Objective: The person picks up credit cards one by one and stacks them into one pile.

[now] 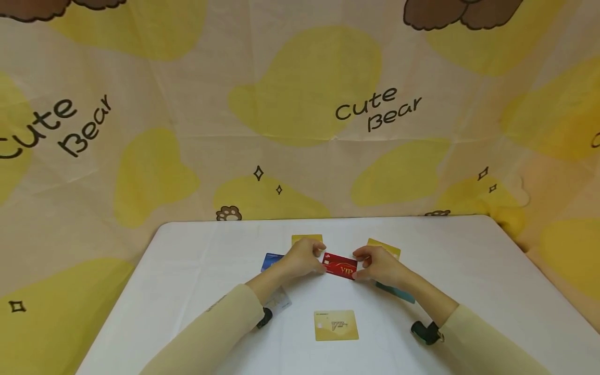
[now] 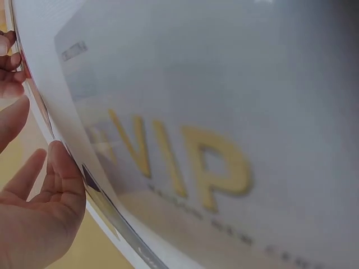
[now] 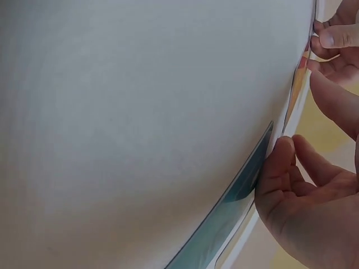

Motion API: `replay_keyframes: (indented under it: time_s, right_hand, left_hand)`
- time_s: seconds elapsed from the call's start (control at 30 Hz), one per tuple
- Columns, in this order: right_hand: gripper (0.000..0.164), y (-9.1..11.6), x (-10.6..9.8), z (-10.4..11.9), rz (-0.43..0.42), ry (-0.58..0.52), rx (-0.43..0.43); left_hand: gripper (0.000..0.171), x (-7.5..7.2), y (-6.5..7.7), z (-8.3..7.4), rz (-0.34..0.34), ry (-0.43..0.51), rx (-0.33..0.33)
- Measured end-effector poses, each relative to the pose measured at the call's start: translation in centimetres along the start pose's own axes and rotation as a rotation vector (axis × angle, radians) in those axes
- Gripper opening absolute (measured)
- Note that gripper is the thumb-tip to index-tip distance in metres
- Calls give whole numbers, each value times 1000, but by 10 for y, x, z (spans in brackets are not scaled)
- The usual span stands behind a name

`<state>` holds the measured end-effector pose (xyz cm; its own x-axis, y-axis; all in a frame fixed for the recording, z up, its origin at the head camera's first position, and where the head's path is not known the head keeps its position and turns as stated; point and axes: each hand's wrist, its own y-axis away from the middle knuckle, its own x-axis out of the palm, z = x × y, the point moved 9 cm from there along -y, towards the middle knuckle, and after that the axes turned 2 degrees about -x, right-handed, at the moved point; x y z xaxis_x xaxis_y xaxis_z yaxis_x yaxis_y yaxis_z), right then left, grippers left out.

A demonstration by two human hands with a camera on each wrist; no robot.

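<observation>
On the table [image 1: 187, 276], the blue card [image 1: 270, 260], gold card [image 1: 336, 334] and teal card [image 1: 397, 294] are lying ungripped at nine, six and four o'clock from the red card [image 1: 339, 264]; I am judging these placed, its positioning apparently left. I am pinching its ends with my left hand [image 1: 301, 257] and right hand [image 1: 383, 266]; it is lying at three o'clock from the left, nine from the right.
</observation>
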<state>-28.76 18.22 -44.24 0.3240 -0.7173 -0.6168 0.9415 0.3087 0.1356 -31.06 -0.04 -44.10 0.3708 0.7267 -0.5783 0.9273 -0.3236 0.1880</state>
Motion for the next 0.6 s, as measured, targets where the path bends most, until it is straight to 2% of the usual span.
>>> replay_keyframes:
  time_s: [0.27,0.6]
  right_hand:
    - [52,-3,2,-1,8,45,-23]
    - [50,-9,4,-4,3,133,-18]
  left_hand:
    - [51,6,-6,4,4,-58,-3]
    - [48,6,-8,5,25,-68,-20]
